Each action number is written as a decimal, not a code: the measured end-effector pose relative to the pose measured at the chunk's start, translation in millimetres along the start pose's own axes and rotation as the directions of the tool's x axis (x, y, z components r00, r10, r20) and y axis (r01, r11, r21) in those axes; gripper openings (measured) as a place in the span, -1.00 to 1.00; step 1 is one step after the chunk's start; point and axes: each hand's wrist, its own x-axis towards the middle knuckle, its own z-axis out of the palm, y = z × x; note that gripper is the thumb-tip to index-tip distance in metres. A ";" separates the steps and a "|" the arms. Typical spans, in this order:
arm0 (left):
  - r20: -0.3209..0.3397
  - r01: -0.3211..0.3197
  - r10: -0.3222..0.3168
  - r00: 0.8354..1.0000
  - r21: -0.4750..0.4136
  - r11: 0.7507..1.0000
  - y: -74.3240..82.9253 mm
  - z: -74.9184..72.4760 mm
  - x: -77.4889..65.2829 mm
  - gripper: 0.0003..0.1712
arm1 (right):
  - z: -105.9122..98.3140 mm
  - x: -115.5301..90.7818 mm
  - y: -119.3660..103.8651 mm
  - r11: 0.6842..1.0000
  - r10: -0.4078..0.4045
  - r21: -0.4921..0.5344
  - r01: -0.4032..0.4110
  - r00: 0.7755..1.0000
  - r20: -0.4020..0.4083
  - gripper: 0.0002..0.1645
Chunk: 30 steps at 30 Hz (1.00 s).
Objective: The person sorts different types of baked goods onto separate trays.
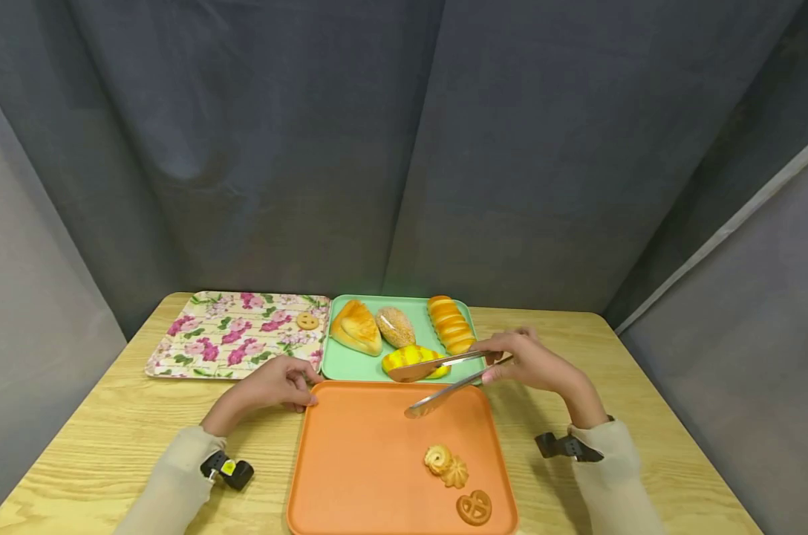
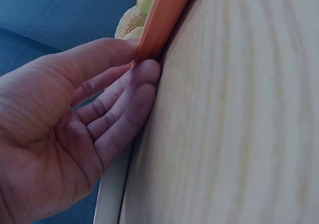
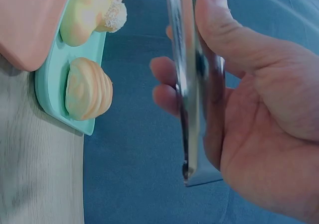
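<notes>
My left hand (image 1: 277, 383) pinches the far left corner of the orange tray (image 1: 360, 461) between thumb and fingers. In the left wrist view the fingertips (image 2: 144, 73) lie against the tray's side, low by the wood. Metal tongs (image 1: 437, 400) are gripped in my right hand (image 1: 531, 362), their arms spread with nothing between them. They hover over the border of the orange and green trays, one tip overlapping the yellow bread (image 1: 404, 358). On the orange tray's right side lie two ridged cookies (image 1: 454, 472), touching, and a pretzel-shaped cookie (image 1: 474, 507).
Behind stands a green tray (image 1: 340, 368) with a triangular pastry (image 1: 357, 327), a seeded bun (image 1: 395, 327) and a ridged loaf (image 1: 451, 325). Left of it, a floral tray (image 1: 210, 349) bears a round cookie (image 1: 307, 320). Grey curtains (image 1: 277, 148) enclose the wooden table (image 1: 551, 327).
</notes>
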 end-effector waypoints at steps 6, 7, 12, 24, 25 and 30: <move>-0.005 0.010 -0.010 1.000 0.012 1.000 -0.4 -0.3 -0.4 -0.67 | -6.1 -6.7 4.4 0.998 -0.054 0.027 0.052 0.995 0.079 -0.38; -0.007 0.011 -0.011 1.000 0.013 1.000 -0.3 -0.5 -0.5 -0.67 | -6.9 -7.5 4.8 0.998 -0.064 0.034 0.061 0.994 0.092 -0.39; -0.004 0.013 -0.013 1.000 0.010 1.000 -0.1 -1.2 -0.2 -0.67 | -8.3 -10.7 4.4 0.995 -0.092 0.062 0.083 0.982 0.165 -0.43; 0.005 -0.018 0.018 1.000 -0.007 1.000 -0.1 0.7 3.6 -0.67 | -1.0 -10.7 2.1 0.989 -0.020 0.146 -0.019 0.965 0.261 -0.46; 0.005 -0.018 0.019 1.000 -0.009 1.000 -0.4 0.5 3.1 -0.67 | 0.0 -9.8 2.1 0.987 -0.019 0.158 -0.024 0.965 0.262 -0.47; 0.002 -0.001 0.001 1.000 -0.008 1.000 -0.7 -0.4 1.0 -0.68 | 4.2 -4.3 0.5 0.981 -0.021 0.193 -0.030 0.966 0.258 -0.56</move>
